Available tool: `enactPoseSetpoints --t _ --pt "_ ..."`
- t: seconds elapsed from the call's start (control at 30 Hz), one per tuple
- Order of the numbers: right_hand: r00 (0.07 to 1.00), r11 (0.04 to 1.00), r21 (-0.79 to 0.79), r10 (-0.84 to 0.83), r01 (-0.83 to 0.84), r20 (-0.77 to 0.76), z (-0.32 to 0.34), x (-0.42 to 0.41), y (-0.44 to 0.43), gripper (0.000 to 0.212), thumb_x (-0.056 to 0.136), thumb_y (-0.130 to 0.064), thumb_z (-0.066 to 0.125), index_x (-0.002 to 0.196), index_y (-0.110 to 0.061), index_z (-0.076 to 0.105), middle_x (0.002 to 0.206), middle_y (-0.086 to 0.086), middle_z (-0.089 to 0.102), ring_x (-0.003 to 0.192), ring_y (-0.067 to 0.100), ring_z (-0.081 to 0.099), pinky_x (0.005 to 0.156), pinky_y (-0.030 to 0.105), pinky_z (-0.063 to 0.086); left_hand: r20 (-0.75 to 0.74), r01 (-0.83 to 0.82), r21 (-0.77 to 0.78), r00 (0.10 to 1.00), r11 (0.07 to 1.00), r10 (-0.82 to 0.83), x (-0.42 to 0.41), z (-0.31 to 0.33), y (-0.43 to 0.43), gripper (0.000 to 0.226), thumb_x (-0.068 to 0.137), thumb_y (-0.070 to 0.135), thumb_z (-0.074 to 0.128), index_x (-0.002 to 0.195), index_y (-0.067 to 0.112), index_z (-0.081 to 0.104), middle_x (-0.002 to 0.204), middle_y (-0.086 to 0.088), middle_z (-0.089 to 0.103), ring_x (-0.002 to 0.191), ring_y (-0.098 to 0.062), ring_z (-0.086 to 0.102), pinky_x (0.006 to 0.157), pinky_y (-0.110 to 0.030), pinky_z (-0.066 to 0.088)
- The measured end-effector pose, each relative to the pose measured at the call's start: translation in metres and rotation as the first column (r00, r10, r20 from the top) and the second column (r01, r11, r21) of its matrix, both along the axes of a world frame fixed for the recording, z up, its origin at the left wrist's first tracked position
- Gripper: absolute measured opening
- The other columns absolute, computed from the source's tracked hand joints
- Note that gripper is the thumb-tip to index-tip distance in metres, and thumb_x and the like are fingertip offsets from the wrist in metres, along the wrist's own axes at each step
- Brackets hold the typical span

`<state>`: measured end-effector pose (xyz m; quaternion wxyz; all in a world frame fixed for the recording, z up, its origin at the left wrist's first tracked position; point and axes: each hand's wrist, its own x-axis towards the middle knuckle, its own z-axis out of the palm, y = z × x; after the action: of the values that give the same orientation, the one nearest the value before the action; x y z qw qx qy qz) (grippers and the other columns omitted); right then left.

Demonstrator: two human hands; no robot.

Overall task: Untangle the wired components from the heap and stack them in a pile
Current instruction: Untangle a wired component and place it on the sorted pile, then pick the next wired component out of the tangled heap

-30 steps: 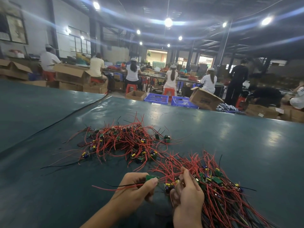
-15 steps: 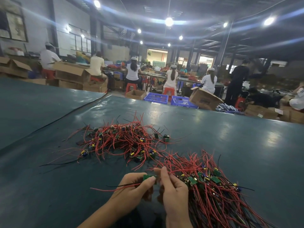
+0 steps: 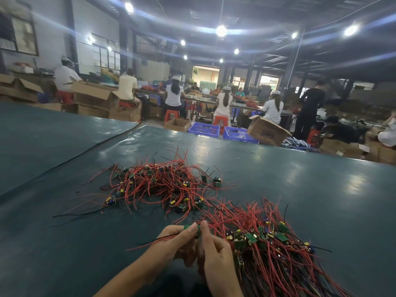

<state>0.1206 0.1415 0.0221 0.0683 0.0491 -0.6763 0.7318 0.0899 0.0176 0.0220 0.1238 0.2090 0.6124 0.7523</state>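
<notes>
Since a second ago the right hand (image 3: 215,251) has slid left off the pile (image 3: 272,249) to meet the left hand (image 3: 175,239). Both now pinch one small green board (image 3: 188,227) between their fingertips, its red and black wires (image 3: 154,241) trailing left over the table (image 3: 321,189). That pile lies just right of the right hand, the nearer one, so stacking looks like a short carry rightward, while the tangled heap (image 3: 158,183) sits farther ahead, apart.
</notes>
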Motion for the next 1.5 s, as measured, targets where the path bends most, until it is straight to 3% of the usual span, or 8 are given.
enactPoseSetpoints --t 0.13,0.23,0.33,0.43,0.6,1.13,1.33,1.5 --pt "0.994 0.999 -0.022 -0.036 0.039 0.099 0.001 0.0 0.002 0.051 0.094 -0.034 0.053 0.055 -0.008 0.074 0.055 0.011 0.066 0.055 0.023 0.062 0.057 0.026 0.05 0.125 -0.128 -0.058 0.983 0.99 0.134 -0.003 -0.008 0.001 0.042 0.072 0.053 0.078 0.067 0.013 0.067 0.06 -0.003 0.061 0.057 -0.016 0.059 0.057 -0.025 0.047" --pt "0.971 0.971 -0.1 -0.206 0.218 0.12 -0.004 -0.004 0.009 0.058 0.1 -0.024 0.049 0.045 -0.011 0.059 0.044 0.007 0.044 0.042 0.018 0.04 0.044 0.026 0.034 -0.147 -0.201 -0.262 0.975 0.944 0.166 -0.008 -0.012 -0.005 0.039 0.068 0.06 0.07 0.082 0.024 0.072 0.077 0.005 0.068 0.072 -0.008 0.063 0.067 -0.026 0.048" --pt "0.918 0.879 -0.271 -0.356 0.392 0.174 -0.001 -0.006 0.016 0.052 0.101 -0.03 0.046 0.054 -0.011 0.051 0.044 0.0 0.029 0.036 0.01 0.023 0.038 0.022 0.019 -0.598 -0.528 -0.57 0.792 0.629 0.123 -0.015 -0.023 -0.015 0.04 0.078 0.063 0.055 0.112 0.042 0.062 0.127 0.029 0.052 0.121 0.007 0.042 0.101 -0.024 0.038" --pt "0.886 0.799 -0.384 -0.419 0.463 0.197 0.002 -0.009 0.024 0.047 0.103 -0.035 0.041 0.074 -0.004 0.061 0.05 0.0 0.038 0.036 0.009 0.024 0.034 0.02 0.02 -0.589 -0.553 -0.785 0.805 0.278 -0.062 -0.021 -0.039 -0.019 0.057 0.089 0.067 0.039 0.142 0.043 0.037 0.16 0.012 0.013 0.145 -0.005 0.009 0.117 -0.032 0.013" --pt "0.883 0.788 -0.398 -0.429 0.469 0.19 0.001 -0.012 0.027 0.03 0.104 -0.03 0.04 0.098 -0.013 0.063 0.059 0.0 0.048 0.036 0.006 0.029 0.033 0.02 0.023 -0.577 -0.564 -0.815 0.809 0.131 -0.11 -0.024 -0.046 -0.017 0.07 0.094 0.067 0.02 0.154 0.029 0.017 0.162 0.011 0.01 0.146 -0.006 0.007 0.117 -0.035 0.005" --pt "0.978 0.976 -0.112 -0.174 0.187 0.12 -0.002 -0.008 0.007 0.013 0.097 -0.013 0.055 0.107 -0.015 0.063 0.062 0.001 0.069 0.054 0.012 0.061 0.054 0.023 0.052 -0.952 -0.645 -0.054 0.264 0.762 0.155 -0.003 -0.018 -0.001 0.014 0.084 0.017 0.063 0.074 0.013 0.072 0.086 0.012 0.07 0.08 -0.005 0.061 0.068 -0.029 0.051" --pt "0.982 0.987 0.017 -0.159 0.158 0.101 -0.004 -0.005 0.008 0.024 0.092 0.006 0.056 0.087 -0.009 0.074 0.069 0.002 0.074 0.056 0.006 0.064 0.054 0.017 0.05 -0.643 -0.459 -0.101 0.707 0.883 0.294 0.001 -0.022 0.001 0.018 0.095 0.033 0.05 0.087 0.018 0.056 0.075 0.001 0.067 0.069 -0.017 0.064 0.064 -0.036 0.053" --pt "0.976 0.961 0.172 -0.204 0.215 -0.075 -0.01 -0.005 0.006 0.03 0.094 0.0 0.057 0.093 -0.025 0.073 0.085 -0.005 0.074 0.057 0.008 0.059 0.057 0.021 0.05 -0.437 -0.55 -0.286 0.803 0.785 0.404 -0.013 -0.029 -0.001 0.012 0.098 0.021 0.053 0.088 0.026 0.058 0.074 -0.006 0.063 0.063 -0.009 0.057 0.057 -0.019 0.044"
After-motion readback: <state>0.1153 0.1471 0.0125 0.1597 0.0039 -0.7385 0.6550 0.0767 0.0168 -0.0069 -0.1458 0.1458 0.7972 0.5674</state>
